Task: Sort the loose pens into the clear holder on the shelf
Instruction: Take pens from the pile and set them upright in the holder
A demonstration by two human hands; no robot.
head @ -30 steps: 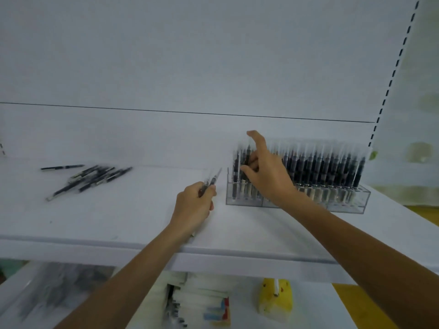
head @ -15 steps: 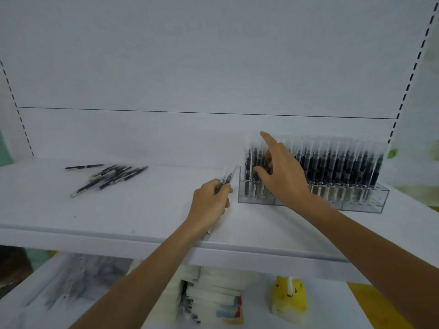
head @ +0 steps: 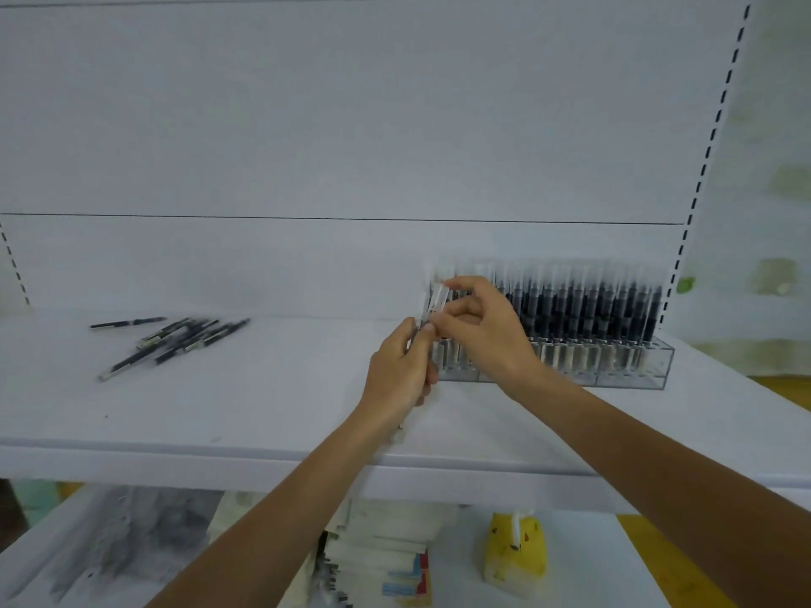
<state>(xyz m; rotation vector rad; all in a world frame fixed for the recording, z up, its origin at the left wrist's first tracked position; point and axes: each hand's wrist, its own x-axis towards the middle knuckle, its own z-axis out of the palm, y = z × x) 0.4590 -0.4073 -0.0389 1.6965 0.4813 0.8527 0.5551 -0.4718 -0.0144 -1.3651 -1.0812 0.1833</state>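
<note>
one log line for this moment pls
left hand: grips pens | right hand: pinches their tops | holder: behind hands, stocked | loose pens: heap on shelf, left

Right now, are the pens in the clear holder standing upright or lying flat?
Upright: the pens stand in rows in the clear holder, caps up. The loose pens lie flat on the shelf.

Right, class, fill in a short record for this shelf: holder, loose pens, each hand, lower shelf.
holder: clear holder, right side of shelf, packed with upright pens
loose pens: scattered pile lying at shelf's left
left hand: grips held pen low down
right hand: pinches same pen's clear top, at holder's left end
lower shelf: yellow pouch, stacked packets
</note>
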